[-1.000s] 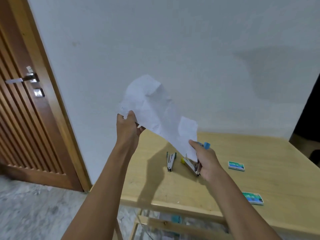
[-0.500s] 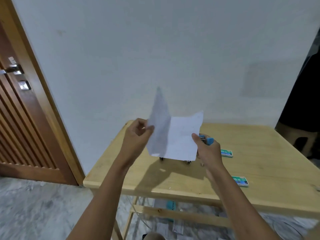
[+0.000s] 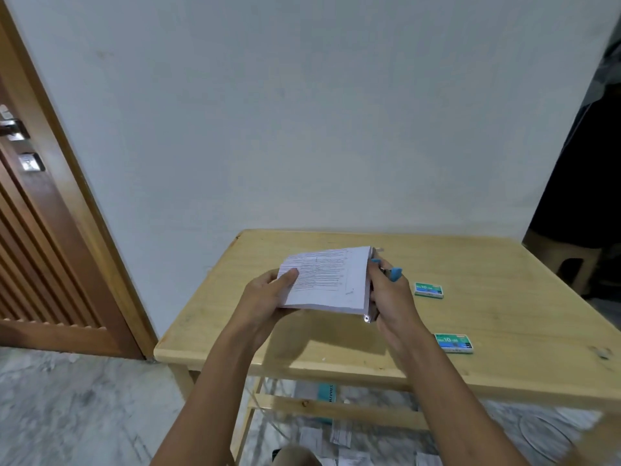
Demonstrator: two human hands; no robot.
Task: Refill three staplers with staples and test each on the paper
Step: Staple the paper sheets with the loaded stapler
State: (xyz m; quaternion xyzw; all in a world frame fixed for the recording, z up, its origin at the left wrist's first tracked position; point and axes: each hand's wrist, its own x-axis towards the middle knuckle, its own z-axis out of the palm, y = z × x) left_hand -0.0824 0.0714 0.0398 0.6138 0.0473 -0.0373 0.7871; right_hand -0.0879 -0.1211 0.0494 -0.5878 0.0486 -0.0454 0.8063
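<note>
Reached both bare forearms forward over the near edge of the light wooden desk [image 3: 504,307], hands raised above its middle. Pinched the left edge of the folded white sheet of printed paper [image 3: 329,280] with the left hand [image 3: 265,297], thumb flat on top, fingers curled underneath and mostly out of sight. Held the sheet nearly level, printed side up, clear of the desk top. Wrapped the right hand [image 3: 391,301] round the small metal stapler with blue plastic ends [image 3: 395,273], hard against the paper's right edge, back of the hand turned up, wrist bent slightly inward. Saw only scraps of that stapler: a blue tip poking past the fingers toward the far edge, and a bright metal end below the palm at the paper's near right corner. Could not judge the stapler's mouth as closed over the paper or merely beside it, nor read the print, blurred to thin lines. Lost the patch of desk behind sheet and hands altogether, and the desk's near right corner past the border of the view. Found a flat green-and-blue staple box [image 3: 429,290] on the right half of the desk, just beside the right hand, and a second such box [image 3: 453,343] closer to the near edge, beside the right forearm
</note>
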